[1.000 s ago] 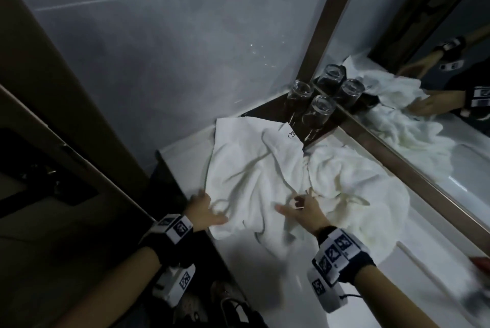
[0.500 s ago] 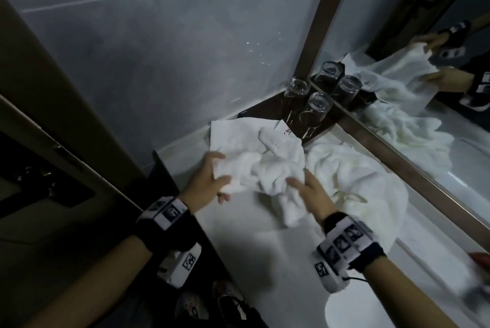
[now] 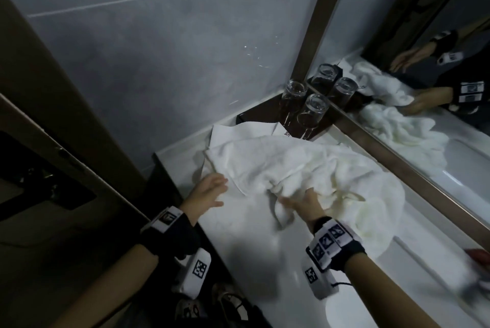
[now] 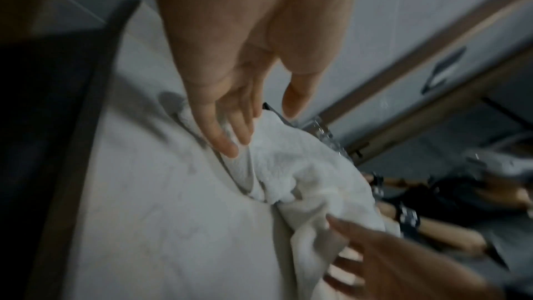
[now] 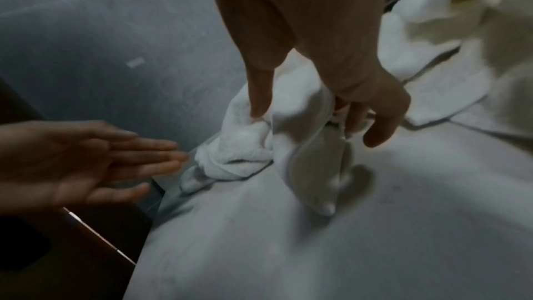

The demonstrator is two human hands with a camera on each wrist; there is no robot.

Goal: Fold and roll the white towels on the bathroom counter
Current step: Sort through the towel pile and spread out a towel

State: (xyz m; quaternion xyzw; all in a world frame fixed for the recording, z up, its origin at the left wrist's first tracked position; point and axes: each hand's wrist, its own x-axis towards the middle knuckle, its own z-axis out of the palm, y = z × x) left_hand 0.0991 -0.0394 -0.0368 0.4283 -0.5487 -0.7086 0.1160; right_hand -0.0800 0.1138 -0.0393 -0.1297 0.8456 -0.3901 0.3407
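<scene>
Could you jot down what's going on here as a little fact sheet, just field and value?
place: white bathroom counter beside a mirror
towels: white towels lying crumpled and unfolded
left hand: left hand open, fingers straight at the towel's near edge
right hand: right hand pinches a towel fold, a corner hanging below
glasses: two upturned glasses in the back corner
rolling: not yet begun

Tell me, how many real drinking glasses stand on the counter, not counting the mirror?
2. One glass stands in the corner by the wall; the other glass stands just in front, against the mirror. The towels could hide more.
</scene>
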